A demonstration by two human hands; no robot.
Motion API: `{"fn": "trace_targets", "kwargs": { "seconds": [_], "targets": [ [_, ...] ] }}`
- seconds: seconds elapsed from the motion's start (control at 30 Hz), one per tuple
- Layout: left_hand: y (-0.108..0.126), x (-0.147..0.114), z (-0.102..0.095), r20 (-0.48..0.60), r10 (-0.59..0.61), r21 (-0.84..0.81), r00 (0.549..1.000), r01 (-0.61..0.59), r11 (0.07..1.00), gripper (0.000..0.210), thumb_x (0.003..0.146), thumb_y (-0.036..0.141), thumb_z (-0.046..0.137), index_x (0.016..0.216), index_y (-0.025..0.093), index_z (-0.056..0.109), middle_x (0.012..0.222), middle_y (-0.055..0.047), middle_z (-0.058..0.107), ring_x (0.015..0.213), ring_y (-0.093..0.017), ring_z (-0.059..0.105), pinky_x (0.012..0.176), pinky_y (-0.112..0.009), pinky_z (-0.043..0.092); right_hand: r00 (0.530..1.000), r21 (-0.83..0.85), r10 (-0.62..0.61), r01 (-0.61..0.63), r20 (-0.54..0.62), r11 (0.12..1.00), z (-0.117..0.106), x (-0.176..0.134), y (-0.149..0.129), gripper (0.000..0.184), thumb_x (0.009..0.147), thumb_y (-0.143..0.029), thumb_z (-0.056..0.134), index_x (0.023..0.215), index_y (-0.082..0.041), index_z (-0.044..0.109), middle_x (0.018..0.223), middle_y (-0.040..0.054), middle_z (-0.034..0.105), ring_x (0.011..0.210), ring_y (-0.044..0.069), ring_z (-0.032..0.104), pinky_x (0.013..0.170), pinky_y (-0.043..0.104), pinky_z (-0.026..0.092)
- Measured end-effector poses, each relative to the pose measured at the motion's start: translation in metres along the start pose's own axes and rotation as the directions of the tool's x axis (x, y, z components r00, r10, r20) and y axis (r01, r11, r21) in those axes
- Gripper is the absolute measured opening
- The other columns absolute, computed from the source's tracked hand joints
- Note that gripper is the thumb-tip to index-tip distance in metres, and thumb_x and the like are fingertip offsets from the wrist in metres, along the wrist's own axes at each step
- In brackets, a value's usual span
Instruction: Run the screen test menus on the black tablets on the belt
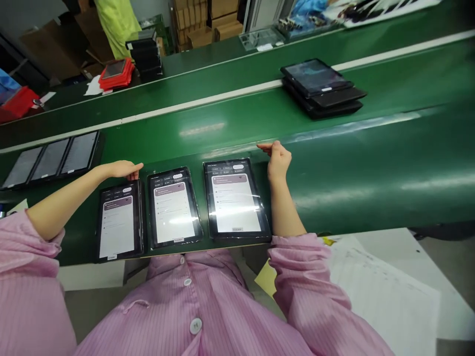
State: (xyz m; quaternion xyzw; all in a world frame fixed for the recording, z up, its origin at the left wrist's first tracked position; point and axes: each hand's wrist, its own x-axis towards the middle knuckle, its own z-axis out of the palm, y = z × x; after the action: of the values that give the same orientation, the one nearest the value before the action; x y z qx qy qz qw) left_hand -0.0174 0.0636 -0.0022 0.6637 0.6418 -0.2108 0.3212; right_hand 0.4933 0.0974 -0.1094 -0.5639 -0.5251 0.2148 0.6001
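Three lit tablets lie in a row in front of me: the left tablet, the middle tablet and the right tablet. Each displays a white page below a dark top bar. My left hand is at the top edge of the left tablet, its index finger stretched out and the others bent down; whether it touches the edge, I cannot tell. Beside the right tablet's upper right corner, my right hand is raised with one finger pointing left and the others curled. Nothing shows in either hand.
Beyond lies a green conveyor belt. Three more tablets lie at left, and a stack of tablets stands at far right. Papers cover a white surface at lower right. A person in yellow stands across the line.
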Motion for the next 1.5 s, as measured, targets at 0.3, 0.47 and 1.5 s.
{"fn": "trace_targets", "kwargs": {
  "seconds": [0.3, 0.47, 1.5],
  "targets": [
    [-0.004, 0.004, -0.01, 0.149, 0.107, -0.084, 0.983, -0.095, 0.992, 0.083, 0.085, 0.082, 0.009, 0.058, 0.022, 0.059, 0.08, -0.01, 0.073, 0.076, -0.024, 0.065, 0.075, -0.034, 0.053, 0.997, 0.011, 0.046, -0.047, 0.054, 0.999, -0.004, 0.007, 0.004, 0.077, 0.097, -0.071, 0.023, 0.086, -0.017, 0.077, 0.087, 0.0101, 0.075, 0.081, 0.019, 0.069, 0.078, 0.035, 0.054],
    [0.05, 0.015, -0.006, -0.145, 0.231, -0.001, 0.962, -0.233, 0.972, 0.079, 0.093, 0.071, 0.014, 0.112, 0.018, 0.071, 0.12, -0.01, 0.072, 0.102, -0.023, 0.067, 0.096, -0.034, 0.051, 0.98, -0.021, 0.071, -0.069, 0.185, 0.997, 0.0, 0.004, 0.001, 0.077, 0.094, -0.076, 0.028, 0.096, -0.017, 0.076, 0.084, 0.0081, 0.073, 0.078, 0.019, 0.067, 0.076, 0.033, 0.053],
    [0.208, 0.046, -0.002, -0.099, 0.582, 0.236, 0.807, -0.549, 0.802, 0.073, 0.083, 0.066, 0.053, 0.139, 0.02, 0.051, 0.14, -0.011, 0.06, 0.119, -0.029, 0.062, 0.101, -0.039, 0.049, 0.834, -0.365, 0.389, -0.247, 0.392, 0.898, -0.008, -0.007, -0.041, 0.042, 0.096, -0.046, 0.05, 0.066, -0.018, 0.06, 0.073, 0.0066, 0.067, 0.081, 0.022, 0.062, 0.076, 0.03, 0.042]
  ]
}}
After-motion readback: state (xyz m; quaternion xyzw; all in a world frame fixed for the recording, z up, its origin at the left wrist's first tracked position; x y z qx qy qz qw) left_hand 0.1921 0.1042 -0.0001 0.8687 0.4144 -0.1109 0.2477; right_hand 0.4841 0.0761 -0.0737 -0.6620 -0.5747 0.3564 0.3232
